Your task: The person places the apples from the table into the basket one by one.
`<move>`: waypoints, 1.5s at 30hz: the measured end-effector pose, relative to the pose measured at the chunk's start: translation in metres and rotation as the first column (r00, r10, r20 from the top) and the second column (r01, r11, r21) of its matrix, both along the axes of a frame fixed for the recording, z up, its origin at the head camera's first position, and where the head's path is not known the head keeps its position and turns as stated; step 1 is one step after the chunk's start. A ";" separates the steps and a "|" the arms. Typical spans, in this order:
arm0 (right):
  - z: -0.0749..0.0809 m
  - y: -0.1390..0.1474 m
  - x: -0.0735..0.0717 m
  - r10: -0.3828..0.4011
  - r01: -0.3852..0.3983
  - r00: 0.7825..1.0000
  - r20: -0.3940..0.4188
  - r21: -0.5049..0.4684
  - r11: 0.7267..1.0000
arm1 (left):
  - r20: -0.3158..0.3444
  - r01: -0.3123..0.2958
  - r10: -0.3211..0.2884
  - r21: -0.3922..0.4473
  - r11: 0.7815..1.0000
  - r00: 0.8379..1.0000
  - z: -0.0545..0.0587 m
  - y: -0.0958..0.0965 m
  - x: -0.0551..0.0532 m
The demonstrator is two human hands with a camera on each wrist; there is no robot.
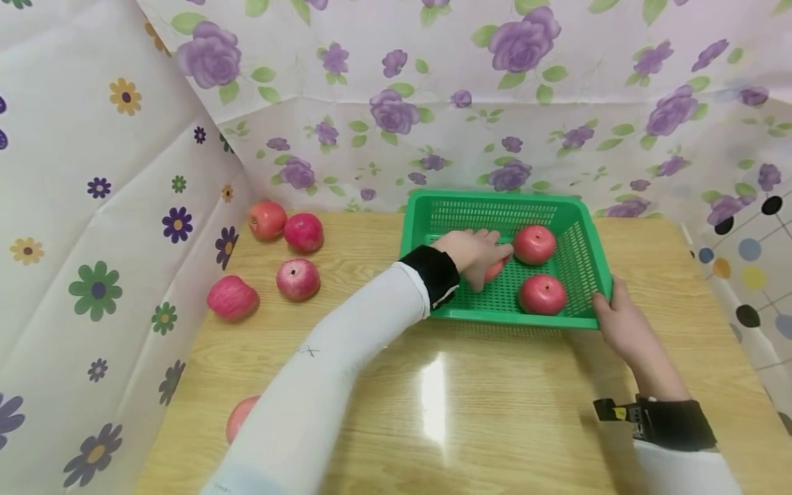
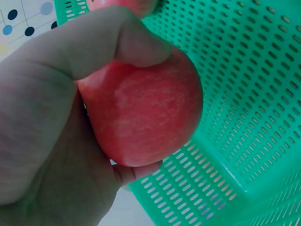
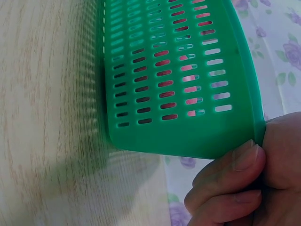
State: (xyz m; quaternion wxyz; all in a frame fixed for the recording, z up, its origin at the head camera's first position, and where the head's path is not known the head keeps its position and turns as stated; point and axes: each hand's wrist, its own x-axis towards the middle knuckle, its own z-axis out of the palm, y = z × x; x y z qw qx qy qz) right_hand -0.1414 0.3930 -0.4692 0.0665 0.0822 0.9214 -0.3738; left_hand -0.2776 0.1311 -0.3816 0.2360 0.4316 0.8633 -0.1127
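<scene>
A green plastic basket [image 1: 501,315] with perforated walls stands on the table. My left hand [image 1: 473,253] reaches into it and holds a red apple [image 2: 148,113], thumb across the top and fingers beneath in the left wrist view. Two more apples lie in the basket's right half, one apple [image 1: 535,245] farther back and another apple [image 1: 542,295] nearer. At the front right corner my right hand [image 1: 626,330] grips the basket's rim, its fingers curled under the edge in the right wrist view [image 3: 230,183].
Several apples sit at the table's left: a pair [image 1: 304,232] at the back, a mottled apple [image 1: 298,279], and an apple [image 1: 233,298] by the left wall. My left sleeve partly hides an apple [image 1: 240,417] nearer the front. Flowered sheets [image 1: 346,124] border the wooden table [image 1: 495,399].
</scene>
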 end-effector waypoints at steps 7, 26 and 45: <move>0.001 0.001 -0.001 -0.007 0.007 1.000 0.005 -0.001 1.000 | -0.027 -0.038 0.038 0.013 0.999 0.999 -0.010 0.005 -0.007; 0.001 0.000 -0.001 0.004 -0.004 1.000 0.014 -0.027 1.000 | 0.033 -0.039 0.038 0.026 0.999 0.999 -0.023 0.023 -0.010; 0.000 0.000 0.000 -0.010 0.010 1.000 0.015 -0.018 1.000 | 0.078 -0.127 0.121 0.079 0.989 0.990 -0.036 0.047 -0.008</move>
